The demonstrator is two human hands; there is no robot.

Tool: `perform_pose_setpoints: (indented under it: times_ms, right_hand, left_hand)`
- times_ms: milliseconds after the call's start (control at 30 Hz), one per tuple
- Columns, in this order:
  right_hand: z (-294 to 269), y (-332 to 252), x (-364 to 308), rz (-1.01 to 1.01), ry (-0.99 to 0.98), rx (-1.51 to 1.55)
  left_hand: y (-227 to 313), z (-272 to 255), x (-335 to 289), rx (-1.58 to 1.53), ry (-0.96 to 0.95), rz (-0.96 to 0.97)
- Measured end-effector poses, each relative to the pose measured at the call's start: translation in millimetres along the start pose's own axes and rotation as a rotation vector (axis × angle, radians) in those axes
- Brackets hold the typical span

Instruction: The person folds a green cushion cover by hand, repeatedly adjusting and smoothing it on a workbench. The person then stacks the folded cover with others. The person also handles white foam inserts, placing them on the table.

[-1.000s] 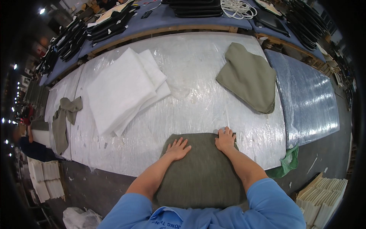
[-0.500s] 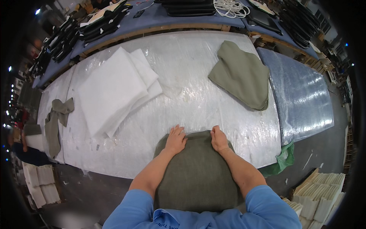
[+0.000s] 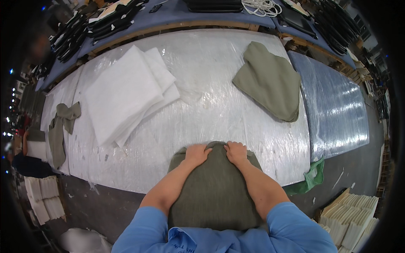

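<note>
In front of my body lies an olive-green fabric piece, broad and rounded like a cushion in its cover (image 3: pixel 215 189), on the near edge of the plastic-wrapped table (image 3: pixel 206 114). Its near end reaches to my blue shirt. My left hand (image 3: pixel 196 154) is closed on the far edge, fingers curled over the cloth. A short way to its right, my right hand (image 3: pixel 236 152) grips the same edge. Between them the cloth bulges up slightly, and folded flaps show at both far corners. What lies inside the cover is hidden.
White padding sheets (image 3: pixel 126 95) are stacked at left, beside an olive cloth strip (image 3: pixel 61 130). Another olive cover (image 3: pixel 270 84) lies far right. A blue plastic-wrapped surface (image 3: pixel 333 105) adjoins. Behind stands a bench (image 3: pixel 168 17) with black pieces. At far left is another person (image 3: pixel 31 164).
Both hands have moved closer together along the far edge. My right hand has shifted left, and the cloth between them now bulges up. Flaps have appeared at the corners.
</note>
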State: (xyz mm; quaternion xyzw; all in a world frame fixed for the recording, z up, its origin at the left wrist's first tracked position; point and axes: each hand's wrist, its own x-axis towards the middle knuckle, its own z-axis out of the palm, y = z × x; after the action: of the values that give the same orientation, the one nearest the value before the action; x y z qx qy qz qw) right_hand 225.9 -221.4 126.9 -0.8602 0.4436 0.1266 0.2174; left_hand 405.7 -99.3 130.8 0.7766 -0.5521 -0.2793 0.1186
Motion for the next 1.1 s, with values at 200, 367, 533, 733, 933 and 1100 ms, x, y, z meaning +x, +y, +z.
perform_pose_setpoints:
  times_ms: [200, 367, 533, 733, 933, 1100]
  right_hand:
    - [6, -16, 15, 0.200, -0.042, 0.041]
    - [9, -16, 30, 0.183, -0.020, 0.127]
    - [24, -13, 38, 0.184, 0.142, 0.192]
    - [8, -13, 34, 0.184, -0.083, 0.215]
    - [-22, -27, 10, 0.106, -0.226, 0.111]
    - [-5, -31, 14, 0.166, -0.122, 0.183]
  left_hand:
    - [-2, 13, 17, 0.088, 0.075, -0.083]
    - [-8, 26, 27, 0.085, 0.015, -0.205]
    - [-13, 27, 42, 0.060, -0.006, -0.200]
    - [-6, 19, 36, 0.101, 0.029, -0.187]
    - [-13, -19, 14, 0.039, -0.183, -0.209]
    - [-19, -28, 12, 0.117, -0.302, -0.271]
